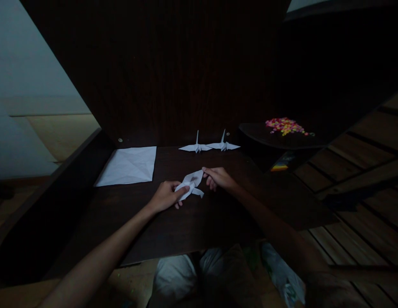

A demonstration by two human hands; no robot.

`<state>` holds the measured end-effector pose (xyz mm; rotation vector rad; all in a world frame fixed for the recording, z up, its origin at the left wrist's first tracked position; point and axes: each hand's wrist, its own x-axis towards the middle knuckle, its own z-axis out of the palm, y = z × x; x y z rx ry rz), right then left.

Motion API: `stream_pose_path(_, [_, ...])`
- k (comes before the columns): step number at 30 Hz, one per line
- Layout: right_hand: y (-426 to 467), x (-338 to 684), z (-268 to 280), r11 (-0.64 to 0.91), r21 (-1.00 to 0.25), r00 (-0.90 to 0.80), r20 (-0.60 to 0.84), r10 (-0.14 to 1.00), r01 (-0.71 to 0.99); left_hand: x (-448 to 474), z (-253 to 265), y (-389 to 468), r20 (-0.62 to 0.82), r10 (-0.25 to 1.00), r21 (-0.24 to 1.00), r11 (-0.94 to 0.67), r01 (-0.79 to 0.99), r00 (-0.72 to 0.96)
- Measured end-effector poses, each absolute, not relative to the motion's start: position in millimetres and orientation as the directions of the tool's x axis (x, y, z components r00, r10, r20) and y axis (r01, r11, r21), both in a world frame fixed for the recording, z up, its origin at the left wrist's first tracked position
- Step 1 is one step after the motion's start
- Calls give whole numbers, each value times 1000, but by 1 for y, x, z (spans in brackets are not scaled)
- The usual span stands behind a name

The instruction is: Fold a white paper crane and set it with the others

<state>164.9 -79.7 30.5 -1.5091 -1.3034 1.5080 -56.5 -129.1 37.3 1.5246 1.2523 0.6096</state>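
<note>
Between my hands, just above the dark tabletop, is a white origami crane (193, 183) with a bent tip pointing right and its wings partly spread. My left hand (167, 195) grips one wing and the body, thumb on top and fingers curled beneath. At the upper right, my right hand (218, 177) pinches the tip of the other wing between thumb and forefinger; its remaining fingers are curled. Two more white paper cranes stand side by side at the back of the table, a left crane (196, 148) and a right crane (223, 146), their wings touching or overlapping.
A creased white paper sheet (130, 166) lies at the back left. On a rounded shelf (253, 131) at right sits a heap of small colourful pieces (287, 126). Below that shelf is a small box-like item with a yellow edge (279, 167). A dark side panel (51, 192) borders the left.
</note>
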Motion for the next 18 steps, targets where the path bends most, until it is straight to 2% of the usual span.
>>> stream_pose_path(2, [-79,170,29,-191,-949,-88,-219,972,250,-60,41,-129,-66,949,821,-124,557,309])
stream_pose_path(5, [-85,173,33,44,-944,-163,-11,987,328,-65,47,-128,92,946,699,-284,656,312])
stream_pose_path(11, [-110,163,45,376,-760,-368,192,910,531,-70,45,-122,178,917,564,-392,727,356])
stream_pose_path(15, [-120,154,37,480,-633,-357,323,876,607,-70,41,-119,229,894,521,-447,727,386])
stream_pose_path(18, [-123,149,33,515,-615,-364,364,857,597,-72,39,-118,259,883,500,-469,728,392])
